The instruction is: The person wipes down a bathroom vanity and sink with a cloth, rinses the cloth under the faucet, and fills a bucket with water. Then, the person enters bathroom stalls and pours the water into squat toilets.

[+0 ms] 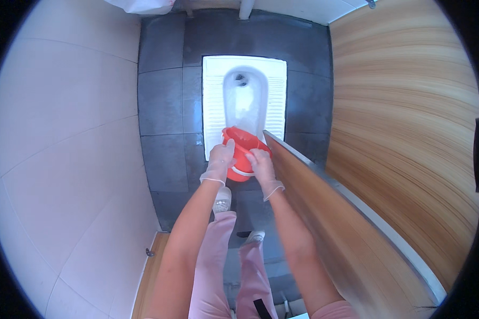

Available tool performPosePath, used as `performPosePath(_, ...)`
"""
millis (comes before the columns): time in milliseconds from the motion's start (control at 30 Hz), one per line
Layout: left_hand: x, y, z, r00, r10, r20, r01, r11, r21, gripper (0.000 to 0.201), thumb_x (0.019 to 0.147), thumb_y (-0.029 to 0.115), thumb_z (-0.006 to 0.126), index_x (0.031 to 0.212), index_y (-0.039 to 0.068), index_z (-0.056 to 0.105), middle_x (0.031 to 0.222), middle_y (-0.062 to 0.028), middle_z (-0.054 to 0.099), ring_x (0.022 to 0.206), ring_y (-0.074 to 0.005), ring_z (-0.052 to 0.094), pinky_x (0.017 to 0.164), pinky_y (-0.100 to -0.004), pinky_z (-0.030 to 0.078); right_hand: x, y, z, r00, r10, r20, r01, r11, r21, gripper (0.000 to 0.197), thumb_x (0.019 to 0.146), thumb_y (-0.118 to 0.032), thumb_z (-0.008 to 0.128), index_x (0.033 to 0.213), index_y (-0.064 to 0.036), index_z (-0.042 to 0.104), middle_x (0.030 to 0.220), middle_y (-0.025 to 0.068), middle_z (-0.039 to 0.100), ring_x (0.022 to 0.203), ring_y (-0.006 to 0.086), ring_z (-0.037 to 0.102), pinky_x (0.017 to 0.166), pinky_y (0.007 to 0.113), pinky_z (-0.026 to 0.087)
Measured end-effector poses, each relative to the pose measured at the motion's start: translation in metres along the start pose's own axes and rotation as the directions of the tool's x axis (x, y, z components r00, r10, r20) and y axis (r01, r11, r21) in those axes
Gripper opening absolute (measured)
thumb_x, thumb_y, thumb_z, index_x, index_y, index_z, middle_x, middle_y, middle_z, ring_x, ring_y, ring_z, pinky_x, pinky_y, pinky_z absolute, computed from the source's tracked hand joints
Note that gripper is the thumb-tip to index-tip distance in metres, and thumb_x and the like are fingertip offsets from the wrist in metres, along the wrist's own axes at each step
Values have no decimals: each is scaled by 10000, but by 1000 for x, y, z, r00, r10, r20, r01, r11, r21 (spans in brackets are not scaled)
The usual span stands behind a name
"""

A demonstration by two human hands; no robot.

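View from above into a narrow toilet stall. We see a white squat toilet pan [245,95] set flush into a floor of large dark grey tiles [162,101], with paler grout lines dividing them. The pan's ribbed foot-rests flank an oval basin whose drain opening lies at the far end. On the person's left we note a wall of big, glossy off-white tiles [64,133]; on the right, a wood-grain partition wall [404,122] with horizontal banding. A wood-grain door leaf [346,234] with a pale metal edge stands open, running from the near right corner toward the pan. A white pipe [246,8] rises at the far wall.

A red plastic bucket [242,154] is tilted over the near end of the pan, its mouth turned toward the basin and its white handle hanging below. We see both hands in thin translucent gloves: the left hand [219,162] is closed over the bucket's left rim, and the right hand [262,165] grips its right side. Below them we see pink trousers [218,266] and light-coloured shoes [222,201] planted on the grey tiles.
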State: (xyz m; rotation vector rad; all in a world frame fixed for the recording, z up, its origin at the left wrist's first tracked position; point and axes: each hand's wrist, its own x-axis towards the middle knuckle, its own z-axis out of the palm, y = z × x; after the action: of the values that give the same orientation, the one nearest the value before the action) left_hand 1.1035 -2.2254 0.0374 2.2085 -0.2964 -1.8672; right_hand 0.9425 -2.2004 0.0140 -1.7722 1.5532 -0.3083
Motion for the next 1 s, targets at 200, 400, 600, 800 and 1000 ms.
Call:
performPosePath(200,-46,-35,-40,994,110,3,-94,866,-492,461,907,407,460,1040,-18,582,937,-146,656,817,-211,654,723,-295,500,23,12,-15,932,353,79,-361,922,142,308,888,-296,506,946,-10,603,891,216,616,863,359,591,765,424,449)
performPosePath(400,-71,-164,-117,973,-65,-224,-68,838,-541,465,933,384,426,1121,-20,559,994,-142,646,858,-201,642,758,-297,488,36,19,-19,942,329,65,-332,893,304,356,949,-290,428,1045,26,564,927,149,624,856,231,579,814,329,438)
performPosePath(600,-114,-290,-158,917,-258,-305,52,835,-549,431,933,403,413,1064,26,577,900,-104,664,785,-190,644,690,-299,496,37,24,-18,914,406,4,-391,878,277,361,963,-281,399,1063,26,560,941,146,622,858,237,573,819,331,436)
performPosePath(800,-148,-347,-155,893,-347,-288,120,798,-590,418,928,392,427,1030,10,564,853,-109,655,717,-161,638,631,-289,508,8,-14,-46,922,384,-51,-354,889,292,331,940,-291,445,977,13,573,865,186,613,801,241,584,762,348,446)
performPosePath(1000,-168,-341,-131,934,-320,-161,161,776,-610,430,932,395,408,1054,14,564,867,-94,658,708,-158,638,639,-281,502,-59,-64,-57,975,223,-9,-217,955,204,297,837,-298,600,911,-12,574,805,179,605,772,344,578,718,425,454)
